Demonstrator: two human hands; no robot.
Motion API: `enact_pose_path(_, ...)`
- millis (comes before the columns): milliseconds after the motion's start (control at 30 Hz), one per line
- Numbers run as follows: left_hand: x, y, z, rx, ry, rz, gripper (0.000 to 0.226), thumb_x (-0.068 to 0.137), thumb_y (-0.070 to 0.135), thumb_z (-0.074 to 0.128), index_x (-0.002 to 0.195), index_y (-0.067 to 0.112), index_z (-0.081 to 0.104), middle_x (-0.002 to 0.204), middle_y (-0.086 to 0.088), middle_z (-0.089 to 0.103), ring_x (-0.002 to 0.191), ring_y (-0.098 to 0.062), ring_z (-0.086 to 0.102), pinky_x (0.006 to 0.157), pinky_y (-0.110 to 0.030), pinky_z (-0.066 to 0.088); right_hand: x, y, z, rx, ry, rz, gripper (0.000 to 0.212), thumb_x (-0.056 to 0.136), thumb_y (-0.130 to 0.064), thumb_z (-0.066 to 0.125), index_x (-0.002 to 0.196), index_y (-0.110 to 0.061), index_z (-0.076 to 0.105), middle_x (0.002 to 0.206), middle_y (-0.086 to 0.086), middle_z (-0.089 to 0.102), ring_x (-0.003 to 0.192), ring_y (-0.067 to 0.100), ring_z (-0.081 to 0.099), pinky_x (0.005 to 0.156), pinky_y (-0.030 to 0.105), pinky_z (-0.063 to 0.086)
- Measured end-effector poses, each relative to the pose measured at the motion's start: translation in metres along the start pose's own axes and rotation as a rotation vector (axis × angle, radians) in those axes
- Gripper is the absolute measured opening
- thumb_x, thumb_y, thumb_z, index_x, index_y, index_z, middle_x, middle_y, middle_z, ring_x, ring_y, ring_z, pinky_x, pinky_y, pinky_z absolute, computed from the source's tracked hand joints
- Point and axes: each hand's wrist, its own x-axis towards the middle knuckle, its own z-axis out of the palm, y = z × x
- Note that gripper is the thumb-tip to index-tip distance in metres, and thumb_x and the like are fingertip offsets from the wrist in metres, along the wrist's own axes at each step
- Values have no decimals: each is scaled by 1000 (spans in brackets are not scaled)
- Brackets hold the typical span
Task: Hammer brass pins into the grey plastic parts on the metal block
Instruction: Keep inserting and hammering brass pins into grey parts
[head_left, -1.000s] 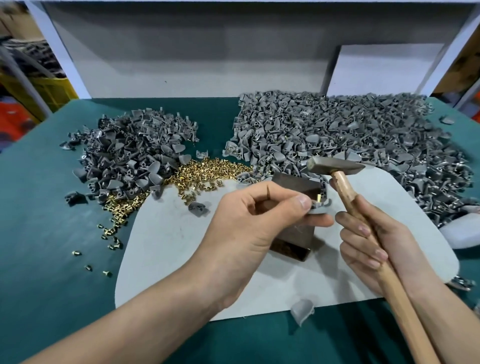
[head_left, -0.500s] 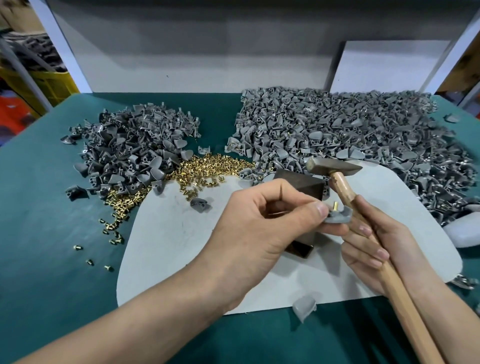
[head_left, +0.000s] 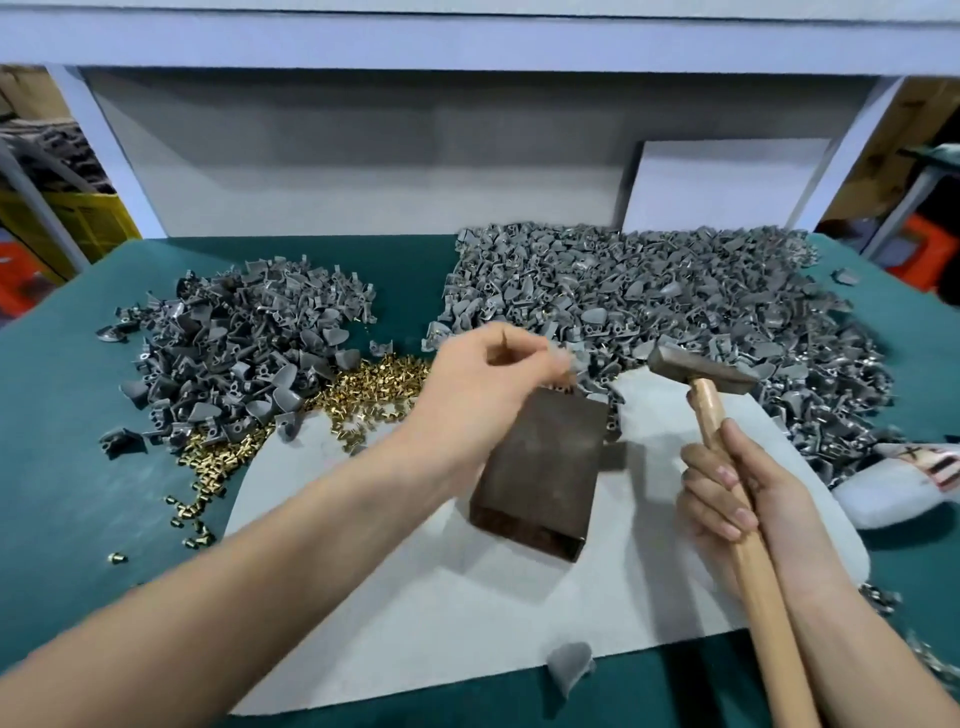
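In the middle of the worktop (head_left: 62, 467) stands the metal block (head_left: 540, 462). The left hand (head_left: 483, 384) hovers at its far edge, too blurred to read its grip. Brass pins (head_left: 374, 384) and unpinned grey plastic parts (head_left: 244, 343) lie left, nearest that hand. The right hand (head_left: 737, 499) clasps the hammer (head_left: 701, 369), handle running near-to-far.

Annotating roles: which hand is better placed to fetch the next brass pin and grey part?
Left, probably. The right hand grips the hammer handle. The left hand hovers over the far end of the metal block, near the brass pins and the left pile of grey parts; fingers blurred.
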Motion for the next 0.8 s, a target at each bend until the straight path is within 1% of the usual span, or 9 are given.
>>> enact_pose_path(67, 43, 18, 15, 97, 30, 97, 21, 82, 22, 75, 101, 15, 68, 96, 5, 71, 87, -1, 64, 76, -9, 46, 0, 0, -1, 21, 13, 27, 19, 89, -30, 45, 74, -19, 47, 47, -7, 23, 33, 5, 10, 23, 11, 22)
enact_pose_path(167, 100, 19, 17, 493, 31, 91, 54, 87, 36, 69, 135, 23, 51, 136, 4, 52, 124, -17, 50, 111, -35, 32, 0, 2, -5, 56, 10, 26, 12, 92, -27, 43, 84, -19, 47, 46, -6, 32, 28, 2, 16, 23, 12, 25)
enact_pose_path(233, 122, 2, -6, 728, 41, 21, 55, 89, 32, 65, 140, 23, 46, 141, -4, 51, 130, -31, 47, 115, -54, 25, 0, 3, -6, 70, 1, 23, 8, 91, -26, 44, 89, -19, 46, 46, -5, 36, 24, 1, 27, 23, 13, 27)
enact_pose_path(333, 130, -30, -55, 1091, -22, -50, 54, 91, 31, 60, 141, 23, 43, 140, -10, 50, 129, -35, 47, 112, -65, 21, 2, 2, -7, 85, 4, 27, 7, 89, -24, 47, 94, -19, 48, 46, -4, 36, 24, 3, 30, 22, 14, 28)
enact_pose_path(400, 130, -46, -88, 1333, -25, -127, 56, 93, 39, 56, 144, 23, 39, 142, -14, 44, 130, -37, 43, 110, -62, 27, 4, 2, -6, 81, 9, 26, 9, 87, -23, 48, 96, -19, 48, 45, -3, 36, 23, 3, 30, 22, 15, 27)
enact_pose_path(467, 124, -58, -112, 1396, -14, -178, 45, 97, 36, 50, 140, 22, 45, 137, -15, 46, 125, -39, 46, 104, -58, 39, 5, 2, -5, 68, 22, 17, 9, 87, -23, 48, 95, -19, 47, 45, -3, 36, 23, 4, 29, 22, 15, 27)
enact_pose_path(533, 116, -68, -128, 1384, 43, -101, 29, 101, 22, 42, 123, 18, 60, 122, -13, 60, 112, -35, 56, 95, -53, 48, 6, 2, -5, 56, 41, 7, 7, 86, -23, 48, 93, -20, 47, 46, -3, 36, 23, 4, 29, 22, 15, 27)
enact_pose_path(633, 108, -71, -134, 1359, 135, 46, 30, 99, 1, 41, 106, 10, 68, 105, -12, 69, 80, -22, 64, 79, -43, 57, 8, 3, -5, 32, 55, -3, 7, 85, -23, 47, 92, -19, 46, 46, -3, 36, 24, 3, 29, 22, 14, 26)
enact_pose_path(800, 111, -63, -145, 1208, 107, 7, 14, 94, 5, 56, 95, 10, 68, 103, -10, 69, 84, -21, 66, 76, -30, 57, 9, 5, -7, -38, 69, 17, 13, 82, -24, 46, 79, -14, 38, 41, -3, 37, 26, 4, 31, 25, 15, 29)
